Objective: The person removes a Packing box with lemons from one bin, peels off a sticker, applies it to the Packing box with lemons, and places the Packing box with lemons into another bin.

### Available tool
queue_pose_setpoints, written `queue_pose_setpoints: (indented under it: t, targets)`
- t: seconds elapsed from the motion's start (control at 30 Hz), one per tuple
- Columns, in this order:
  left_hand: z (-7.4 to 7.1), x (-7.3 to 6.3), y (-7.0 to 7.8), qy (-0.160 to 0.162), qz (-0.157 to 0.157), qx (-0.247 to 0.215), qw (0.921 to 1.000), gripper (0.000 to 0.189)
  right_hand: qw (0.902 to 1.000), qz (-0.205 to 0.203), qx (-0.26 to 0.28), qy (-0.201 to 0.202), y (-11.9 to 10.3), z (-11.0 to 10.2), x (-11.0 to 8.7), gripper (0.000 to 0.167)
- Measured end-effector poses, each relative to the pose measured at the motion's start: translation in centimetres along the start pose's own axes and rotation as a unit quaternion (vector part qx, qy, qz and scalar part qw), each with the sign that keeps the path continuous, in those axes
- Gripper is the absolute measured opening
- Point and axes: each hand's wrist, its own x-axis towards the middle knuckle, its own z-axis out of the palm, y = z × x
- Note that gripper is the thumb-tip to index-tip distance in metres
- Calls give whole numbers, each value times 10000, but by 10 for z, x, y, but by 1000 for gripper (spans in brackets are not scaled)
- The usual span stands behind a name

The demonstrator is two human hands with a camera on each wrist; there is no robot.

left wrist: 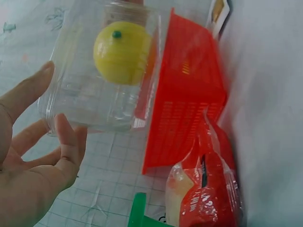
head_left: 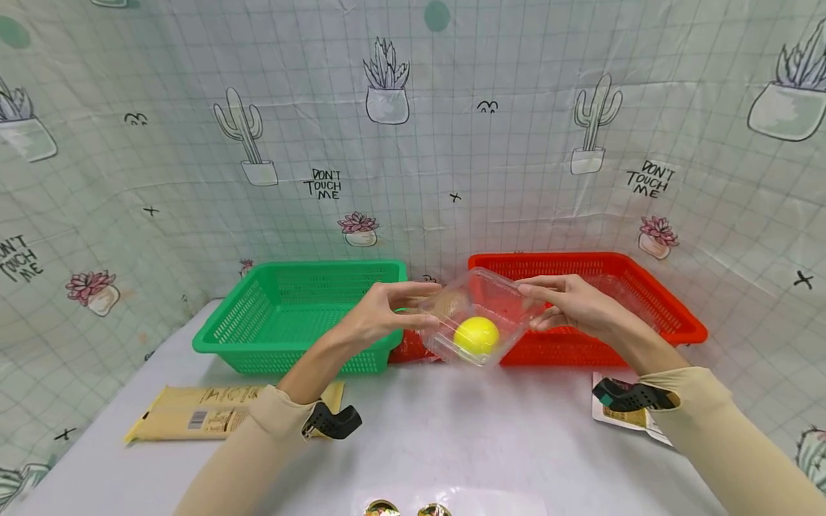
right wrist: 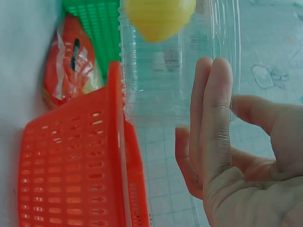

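A clear plastic box (head_left: 500, 290) is held up in the air, tilted, between both hands. Inside it lies a yellow lemon-like fruit (head_left: 476, 335) with a small green stem tip, seen in the left wrist view. Behind the fruit a brownish roundish thing (head_left: 452, 304) shows blurred through the plastic. My left hand (head_left: 387, 312) pinches the box's left end between thumb and fingers. At the opposite end my right hand (head_left: 574, 304) grips the wall, thumb on one side and fingers on the other.
A green basket (head_left: 303, 347) stands back left, a red basket (head_left: 568, 351) back right. Between them lies a red plastic packet (left wrist: 208, 194). A long yellow packet (head_left: 193, 416) is under the left forearm, a pouch (head_left: 619, 416) by the right. Two round items (head_left: 382, 507) sit at the front edge.
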Motion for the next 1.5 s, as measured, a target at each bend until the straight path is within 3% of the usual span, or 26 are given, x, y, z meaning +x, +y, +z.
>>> queue_pose_setpoints:
  t: [0.33,0.63,1.0,1.27,1.5]
  targets:
    - [-4,-23,-7,206,-272,-37,9994,64,9990,-65,-384,-229,-5,13,-18,61]
    - [-9,-40,-16,265,-538,-755,9953,56,9972,-106,-523,-528,0,29,-36,65]
    - [-8,-57,-25,383,-597,-1204,9902,57,9922,-213,-539,-1102,6,43,-48,73]
    - [-9,-66,-29,548,-583,-1049,9913,48,9904,-17,-357,-1336,12,55,-51,85]
    - [-11,-76,-34,759,-709,-602,9928,47,9884,89,-211,-1502,18,67,-56,94]
